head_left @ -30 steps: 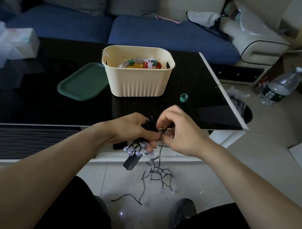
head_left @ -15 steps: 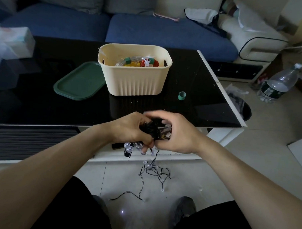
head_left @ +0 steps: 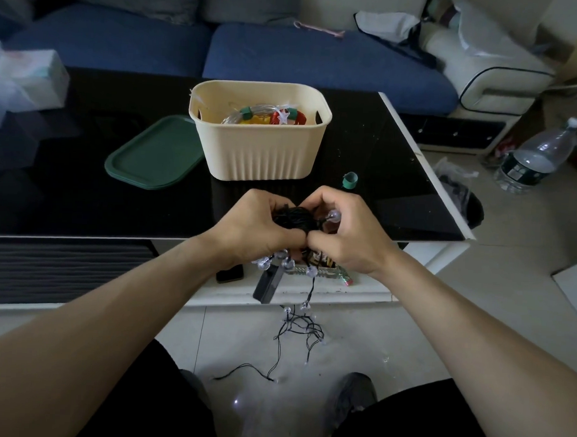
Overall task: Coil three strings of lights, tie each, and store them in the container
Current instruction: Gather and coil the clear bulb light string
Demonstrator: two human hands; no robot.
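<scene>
A black-wired string of lights (head_left: pixel 293 218) with clear round bulbs is bunched into a coil between both hands, just above the table's front edge. My left hand (head_left: pixel 251 227) grips the coil from the left. My right hand (head_left: pixel 349 230) grips it from the right, a bulb showing by its fingers. The string's black battery box (head_left: pixel 268 284) dangles below, and its loose tail (head_left: pixel 296 333) trails to the floor. The cream container (head_left: pixel 260 152) stands behind on the black table (head_left: pixel 69 194), holding tied light coils (head_left: pixel 264 114) with green ties.
A green lid (head_left: pixel 152 154) lies left of the container, and a small green tie roll (head_left: pixel 349 180) sits to its right. A dark phone (head_left: pixel 229 273) rests on the lower shelf. A water bottle (head_left: pixel 534 161) stands on the floor at right. A blue sofa runs behind.
Both hands have risen slightly and closed tighter around the coil. More wire is gathered up, so less tail lies on the floor.
</scene>
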